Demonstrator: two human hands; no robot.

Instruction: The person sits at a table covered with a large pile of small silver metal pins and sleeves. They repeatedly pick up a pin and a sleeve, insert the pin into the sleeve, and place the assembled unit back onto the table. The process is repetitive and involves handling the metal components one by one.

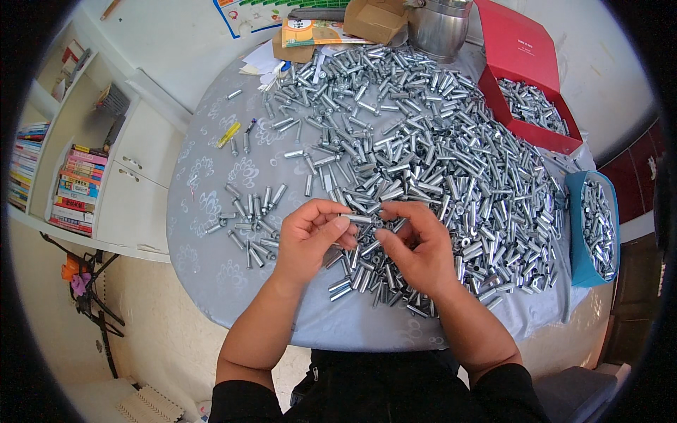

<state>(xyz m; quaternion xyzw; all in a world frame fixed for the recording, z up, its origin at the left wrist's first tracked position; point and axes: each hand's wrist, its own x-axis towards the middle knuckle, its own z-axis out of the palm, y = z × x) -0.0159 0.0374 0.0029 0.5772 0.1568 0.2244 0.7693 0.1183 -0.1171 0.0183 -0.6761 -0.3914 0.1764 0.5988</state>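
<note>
Bright, even daylight is filling the scene and glinting off the heap of metal tubes (423, 155) across the tabletop (211, 211). Shadows are staying soft. Fisheye distortion is bending straight edges, and black corners are framing the otherwise sharp view.

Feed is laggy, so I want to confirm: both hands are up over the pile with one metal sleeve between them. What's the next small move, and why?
Probably set the metal sleeve down with the small loose group on the left. The left hand pinches it at its fingertips, the right hand meets it at the other end, and that group lies apart from the main heap, nearest the left hand.
</note>
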